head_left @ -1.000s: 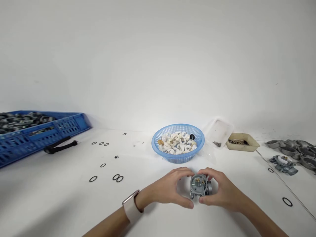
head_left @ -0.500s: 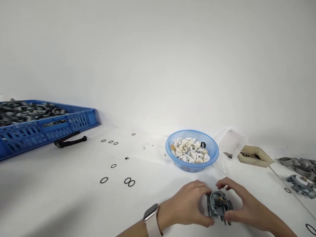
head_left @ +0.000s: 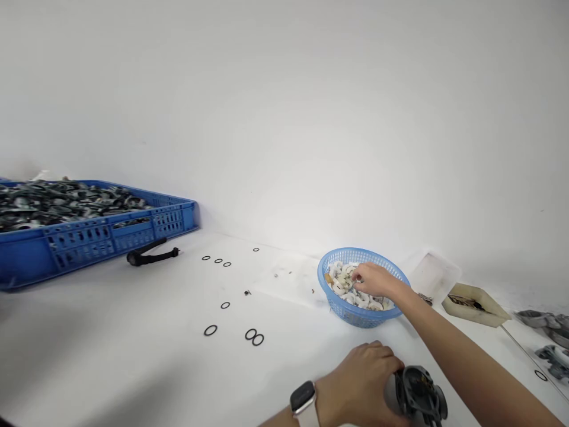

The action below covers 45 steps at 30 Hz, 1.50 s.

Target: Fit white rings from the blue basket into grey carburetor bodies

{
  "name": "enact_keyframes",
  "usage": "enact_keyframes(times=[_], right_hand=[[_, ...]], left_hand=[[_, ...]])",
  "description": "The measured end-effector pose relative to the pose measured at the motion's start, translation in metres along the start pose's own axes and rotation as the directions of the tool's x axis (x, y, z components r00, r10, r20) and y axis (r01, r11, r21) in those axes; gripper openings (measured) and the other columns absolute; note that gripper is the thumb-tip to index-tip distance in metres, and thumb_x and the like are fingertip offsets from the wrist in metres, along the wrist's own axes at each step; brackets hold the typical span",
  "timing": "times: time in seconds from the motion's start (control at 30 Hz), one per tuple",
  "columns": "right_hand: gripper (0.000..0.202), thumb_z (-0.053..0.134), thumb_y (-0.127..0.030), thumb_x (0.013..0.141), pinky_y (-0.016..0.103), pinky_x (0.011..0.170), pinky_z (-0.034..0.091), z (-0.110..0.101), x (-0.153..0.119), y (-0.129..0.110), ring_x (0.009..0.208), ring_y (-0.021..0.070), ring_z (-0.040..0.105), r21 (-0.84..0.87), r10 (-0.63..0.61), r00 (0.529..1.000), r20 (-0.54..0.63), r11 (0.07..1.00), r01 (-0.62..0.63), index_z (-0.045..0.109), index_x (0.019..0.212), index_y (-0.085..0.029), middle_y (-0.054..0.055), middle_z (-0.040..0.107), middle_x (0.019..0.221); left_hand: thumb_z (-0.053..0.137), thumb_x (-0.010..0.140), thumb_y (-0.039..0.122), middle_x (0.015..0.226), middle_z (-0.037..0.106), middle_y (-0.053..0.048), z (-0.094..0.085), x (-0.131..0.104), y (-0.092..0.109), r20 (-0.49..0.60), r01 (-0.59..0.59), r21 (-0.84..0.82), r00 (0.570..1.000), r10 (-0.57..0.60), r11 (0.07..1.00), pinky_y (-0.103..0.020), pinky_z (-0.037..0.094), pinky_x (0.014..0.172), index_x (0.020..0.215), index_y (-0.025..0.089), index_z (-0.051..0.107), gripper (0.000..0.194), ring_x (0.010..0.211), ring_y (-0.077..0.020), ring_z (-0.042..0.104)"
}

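Observation:
My left hand, wearing a watch, is wrapped around a grey metal carburetor body low at the right of centre. Its open bowl side faces up, and part of it is cut off by the lower edge. My right hand is inside a blue plastic basket, fingers curled down among white carburetor floats. Its fingertips touch the pile; whether a float sits between them I cannot make out.
A blue crate full of grey metal parts stands at left, a black handle-like tool before it. Black rubber rings lie scattered. Rightward are a clear tray, a beige container and more carburetor parts.
My right hand has left the carburetor body and reached forward into the basket. My left hand keeps the carburetor, now tilted and slightly lower right. The whole view has shifted a little leftward.

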State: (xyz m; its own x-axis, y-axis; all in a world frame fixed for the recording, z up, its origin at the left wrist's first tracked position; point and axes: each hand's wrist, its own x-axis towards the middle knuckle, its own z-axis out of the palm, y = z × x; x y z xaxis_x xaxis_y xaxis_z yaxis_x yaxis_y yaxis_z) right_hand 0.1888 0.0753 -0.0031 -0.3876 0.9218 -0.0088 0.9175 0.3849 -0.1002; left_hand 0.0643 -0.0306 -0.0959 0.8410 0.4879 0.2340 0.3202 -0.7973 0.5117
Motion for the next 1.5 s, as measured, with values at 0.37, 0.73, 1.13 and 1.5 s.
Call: enact_keyframes(times=[0.37,0.73,1.13,1.5], right_hand=[[0.016,0.060,-0.029,0.096,0.029,0.071,0.050,0.017,0.016,-0.007,0.080,0.0168,0.064,-0.153,-0.025,0.999,0.029,0.988,0.029,0.069,0.088,-0.017,0.004,0.071,0.092],[0.017,0.055,-0.019,0.092,0.031,0.076,0.044,-0.017,-0.046,0.009,0.089,0.0216,0.064,-0.102,-0.163,0.957,-0.241,0.985,0.142,0.072,0.090,-0.020,0.006,0.073,0.096],[0.015,0.054,-0.009,0.096,0.032,0.067,0.047,0.022,-0.219,0.034,0.073,0.0165,0.061,-0.341,-0.454,0.777,-0.435,0.882,0.324,0.064,0.104,-0.018,0.006,0.071,0.091],[0.018,0.051,-0.009,0.097,0.031,0.063,0.046,0.034,-0.215,0.029,0.068,0.0151,0.059,-0.282,-0.421,0.788,-0.449,0.904,0.322,0.064,0.106,-0.019,0.005,0.071,0.089]], left_hand=[[0.071,0.081,0.048,0.092,0.071,-0.009,0.000,0.002,0.001,0.001,-0.051,0.026,0.999,0.051,0.998,-0.038,0.051,0.085,0.098,0.024,0.075,0.029,0.092,-0.0296,0.066],[0.081,0.071,0.050,0.094,0.070,-0.005,0.000,0.001,0.001,-0.015,-0.023,0.044,1.000,0.024,0.999,-0.035,0.052,0.083,0.102,0.021,0.070,0.044,0.091,-0.0272,0.065],[0.087,0.064,0.042,0.114,0.067,-0.005,-0.006,-0.001,0.009,-0.062,0.047,-0.158,0.996,-0.058,0.986,-0.041,0.050,0.095,0.121,0.024,0.066,0.064,0.106,-0.0296,0.062],[0.077,0.081,0.034,0.104,0.066,-0.003,0.009,0.009,0.020,-0.192,0.090,-0.450,0.962,-0.195,0.888,-0.035,0.051,0.090,0.099,0.023,0.070,0.022,0.098,-0.0230,0.063]])
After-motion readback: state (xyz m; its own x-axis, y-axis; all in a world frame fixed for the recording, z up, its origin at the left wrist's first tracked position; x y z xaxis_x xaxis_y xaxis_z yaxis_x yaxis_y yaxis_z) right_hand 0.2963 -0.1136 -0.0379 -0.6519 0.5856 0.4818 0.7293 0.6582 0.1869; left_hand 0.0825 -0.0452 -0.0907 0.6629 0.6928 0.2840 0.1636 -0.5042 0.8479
